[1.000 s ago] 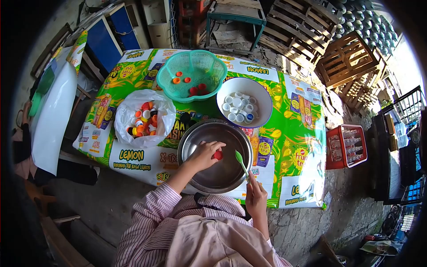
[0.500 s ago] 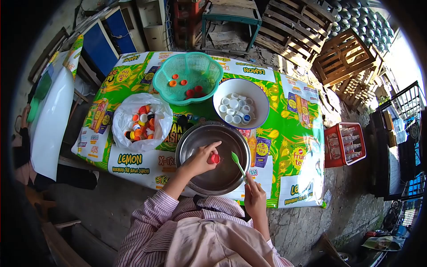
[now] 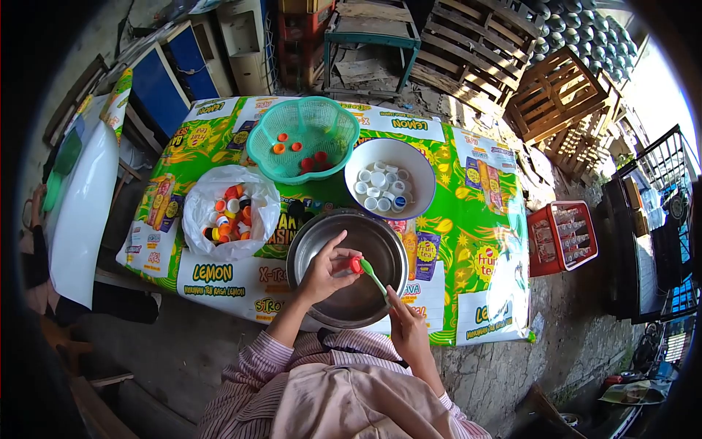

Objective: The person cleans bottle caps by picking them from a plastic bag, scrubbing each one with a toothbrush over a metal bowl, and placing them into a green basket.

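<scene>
Where the brush head hung clear of the red cap [image 3: 356, 265] a second ago, the green brush [image 3: 373, 276] now touches it over the steel bowl [image 3: 311, 238] — the left hand [image 3: 323, 272] pinching the cap, the right hand [image 3: 404, 325] closed round the handle. The bowl sits on a green printed sheet [image 3: 468, 219] over the table, beside a bag of caps [image 3: 229, 211], a green basket [image 3: 303, 139] and a white bowl [image 3: 390, 178]. Wooden crates [image 3: 556, 95] lie beyond — the sheet reads "LEMON" and "fruit tea".

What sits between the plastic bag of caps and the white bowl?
In the head view, only printed table cover lies between the plastic bag and white bowl; the green basket sits behind.
</scene>
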`<state>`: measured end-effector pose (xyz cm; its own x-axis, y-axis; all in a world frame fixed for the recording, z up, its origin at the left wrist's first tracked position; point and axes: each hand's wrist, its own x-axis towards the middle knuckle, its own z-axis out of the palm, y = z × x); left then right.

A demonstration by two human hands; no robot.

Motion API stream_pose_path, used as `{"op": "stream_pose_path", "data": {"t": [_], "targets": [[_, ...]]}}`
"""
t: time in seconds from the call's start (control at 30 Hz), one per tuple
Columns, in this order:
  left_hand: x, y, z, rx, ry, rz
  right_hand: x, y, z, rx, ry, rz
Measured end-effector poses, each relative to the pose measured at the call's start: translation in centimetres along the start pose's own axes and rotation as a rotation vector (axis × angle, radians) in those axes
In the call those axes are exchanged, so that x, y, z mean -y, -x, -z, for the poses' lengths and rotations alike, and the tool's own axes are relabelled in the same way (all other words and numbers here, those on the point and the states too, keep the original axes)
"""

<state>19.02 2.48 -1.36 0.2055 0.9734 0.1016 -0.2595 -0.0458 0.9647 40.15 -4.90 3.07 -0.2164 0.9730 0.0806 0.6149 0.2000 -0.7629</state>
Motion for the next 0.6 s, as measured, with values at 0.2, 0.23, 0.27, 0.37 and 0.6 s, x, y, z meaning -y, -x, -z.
{"op": "stream_pose_path", "data": {"t": [0.2,0.23,0.27,0.37,0.6], "targets": [[-0.9,0.3,0.2,0.014,0.011,0.111,0.0,-0.3,-0.5,-0.028,0.033,0.024],[-0.9,0.3,0.1,0.016,0.01,0.112,0.2,-0.1,-0.7,-0.021,-0.017,0.027],[-1.0,0.3,0.1,0.011,0.012,0.109,0.3,0.0,-0.9,-0.014,-0.067,0.031],[-1.0,0.4,0.0,0.01,-0.009,0.118,0.4,0.0,-0.9,-0.01,-0.02,0.001],[-0.8,0.5,0.0,0.009,-0.035,0.107,0.3,-0.5,-1.2,0.006,-0.02,-0.01]]}}
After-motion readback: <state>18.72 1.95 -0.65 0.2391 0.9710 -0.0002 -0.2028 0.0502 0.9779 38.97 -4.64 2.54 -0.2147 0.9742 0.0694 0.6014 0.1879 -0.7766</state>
